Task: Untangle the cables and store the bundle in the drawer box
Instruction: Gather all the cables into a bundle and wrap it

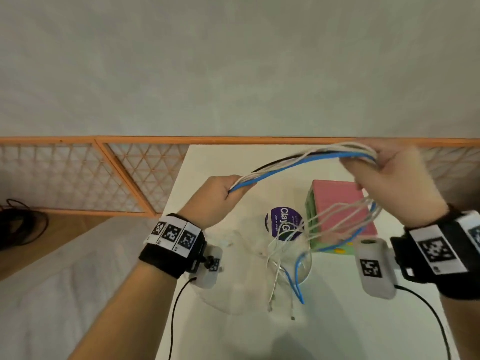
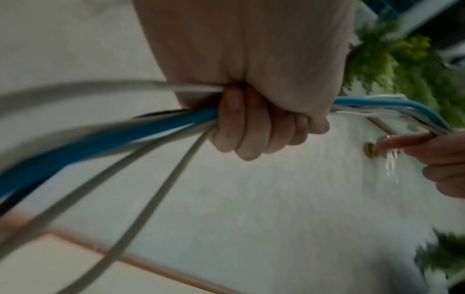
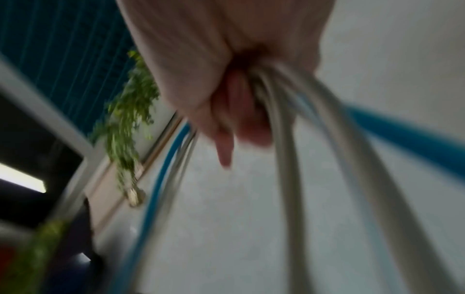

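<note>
A bundle of white, blue and black cables point(image 1: 293, 162) arcs in the air between my two hands above the white table point(image 1: 337, 320). My left hand point(image 1: 220, 196) grips one end in a fist; its curled fingers point(image 2: 249, 127) wrap the cable bundle point(image 2: 125, 131). My right hand point(image 1: 389, 178) holds the other bend, fingers curled round the cables point(image 3: 284, 123). Loose cable ends point(image 1: 288, 276) hang down from the right hand to the tabletop. The pink-topped, green-sided drawer box point(image 1: 340, 211) stands under my right hand.
A purple round lid or tub point(image 1: 283, 222) lies left of the drawer box. A clear plastic bag point(image 1: 233, 281) lies on the table near my left wrist. An orange lattice fence point(image 1: 104, 175) runs behind the table. Dark cables point(image 1: 23, 222) lie on the floor at far left.
</note>
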The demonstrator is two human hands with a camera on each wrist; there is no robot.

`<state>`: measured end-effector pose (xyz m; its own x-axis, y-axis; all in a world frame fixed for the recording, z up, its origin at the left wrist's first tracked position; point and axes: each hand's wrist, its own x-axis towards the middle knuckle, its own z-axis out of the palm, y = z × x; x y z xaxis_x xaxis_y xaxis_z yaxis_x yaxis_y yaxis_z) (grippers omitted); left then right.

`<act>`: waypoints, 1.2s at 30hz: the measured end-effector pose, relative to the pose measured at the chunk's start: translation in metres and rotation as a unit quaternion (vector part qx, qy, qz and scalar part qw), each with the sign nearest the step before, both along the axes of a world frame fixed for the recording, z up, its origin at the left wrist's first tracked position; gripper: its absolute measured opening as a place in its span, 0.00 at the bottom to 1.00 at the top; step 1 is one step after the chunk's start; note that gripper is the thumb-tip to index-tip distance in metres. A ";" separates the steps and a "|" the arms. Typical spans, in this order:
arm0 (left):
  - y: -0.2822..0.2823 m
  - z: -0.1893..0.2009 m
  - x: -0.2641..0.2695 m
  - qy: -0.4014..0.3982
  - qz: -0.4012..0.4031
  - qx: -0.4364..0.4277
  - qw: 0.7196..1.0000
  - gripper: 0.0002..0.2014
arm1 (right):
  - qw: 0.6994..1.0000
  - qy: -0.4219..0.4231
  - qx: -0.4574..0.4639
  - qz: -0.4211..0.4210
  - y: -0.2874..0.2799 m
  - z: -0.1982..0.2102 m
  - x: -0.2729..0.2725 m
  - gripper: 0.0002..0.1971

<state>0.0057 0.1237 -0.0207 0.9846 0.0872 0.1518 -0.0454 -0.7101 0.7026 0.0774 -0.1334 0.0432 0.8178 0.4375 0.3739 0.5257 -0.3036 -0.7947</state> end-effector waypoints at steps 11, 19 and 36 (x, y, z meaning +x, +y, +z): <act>-0.046 0.032 0.014 0.023 -0.135 0.383 0.914 0.14 | 0.936 -0.065 -0.326 0.116 0.056 -0.041 -0.032 0.47; -0.021 0.000 0.009 -0.016 -0.118 0.276 0.954 0.10 | 0.984 0.009 -0.165 0.071 0.035 -0.064 -0.024 0.28; -0.051 -0.001 0.013 0.014 -0.211 0.507 0.836 0.12 | 0.950 0.159 -0.223 0.149 0.041 -0.073 -0.042 0.45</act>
<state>0.0185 0.0730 -0.0216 0.8994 -0.4283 -0.0871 -0.4360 -0.8659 -0.2451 0.0355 -0.0924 -0.0302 0.6728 0.7248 -0.1483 0.3955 -0.5218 -0.7558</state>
